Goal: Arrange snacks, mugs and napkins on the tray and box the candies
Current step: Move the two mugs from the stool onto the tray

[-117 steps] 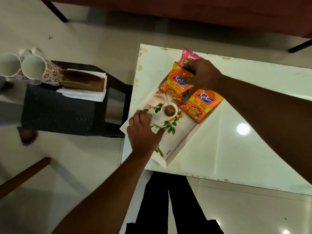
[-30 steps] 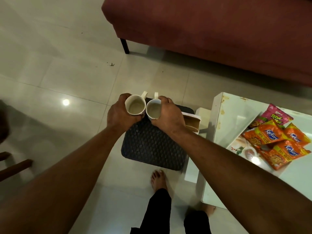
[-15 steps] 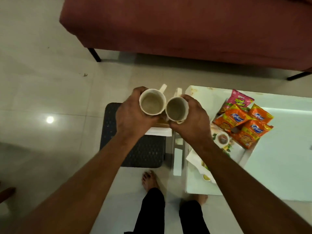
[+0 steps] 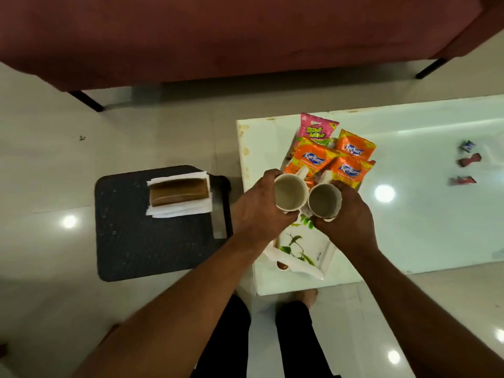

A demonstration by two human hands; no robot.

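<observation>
My left hand (image 4: 257, 211) grips one white mug (image 4: 289, 191) and my right hand (image 4: 346, 218) grips a second white mug (image 4: 324, 200). Both mugs are upright, side by side, above the middle of the white floral tray (image 4: 305, 253) on the white table (image 4: 436, 214). At the tray's far end lie three orange snack packets (image 4: 313, 159) and a pink packet (image 4: 317, 128). A stack of white napkins (image 4: 180, 208) with a brown box (image 4: 177, 191) on top sits on the dark stool (image 4: 147, 238) to the left. Three wrapped candies (image 4: 467, 162) lie on the table at the right.
A maroon sofa (image 4: 245, 31) runs along the far side, with black legs on the tiled floor. My legs and bare feet stand at the table's near-left corner.
Both hands lifted the mugs off the stool and carried them rightward. They now hover over the tray. The view has swung right, so the candies on the table show.
</observation>
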